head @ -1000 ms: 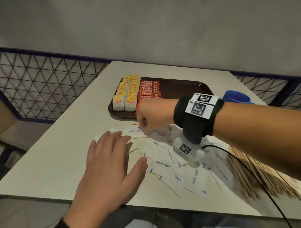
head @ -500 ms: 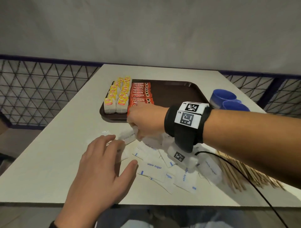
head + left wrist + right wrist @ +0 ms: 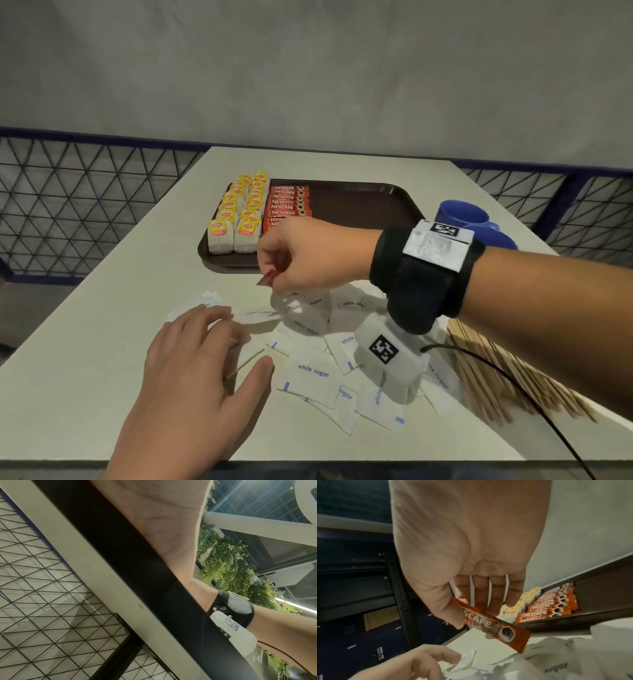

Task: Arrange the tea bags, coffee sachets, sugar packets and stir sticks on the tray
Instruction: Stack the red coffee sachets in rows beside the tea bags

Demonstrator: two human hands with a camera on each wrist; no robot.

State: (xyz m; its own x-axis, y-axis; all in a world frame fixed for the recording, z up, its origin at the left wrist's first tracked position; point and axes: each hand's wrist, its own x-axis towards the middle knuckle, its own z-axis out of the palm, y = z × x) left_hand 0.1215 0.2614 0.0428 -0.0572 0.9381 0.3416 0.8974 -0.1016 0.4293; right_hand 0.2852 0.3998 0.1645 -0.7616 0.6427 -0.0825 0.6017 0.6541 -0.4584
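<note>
Your right hand [image 3: 308, 257] pinches a red foil coffee sachet [image 3: 494, 624] between thumb and fingers, above the scattered white paper sugar packets [image 3: 313, 377], just short of the brown plastic tray [image 3: 359, 202]. Your left hand [image 3: 195, 377] rests flat, fingers relaxed, near the counter's [image 3: 85, 359] front edge.

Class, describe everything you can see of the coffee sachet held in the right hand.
The coffee sachet is a slim orange-red stick pack, glossy like foil, printed NESCAFE CLASSIC with a coffee cup picture near its crimped end. The right hand pinches one end; the other end tilts down, above the sugar packets, just short of the tray.
</note>
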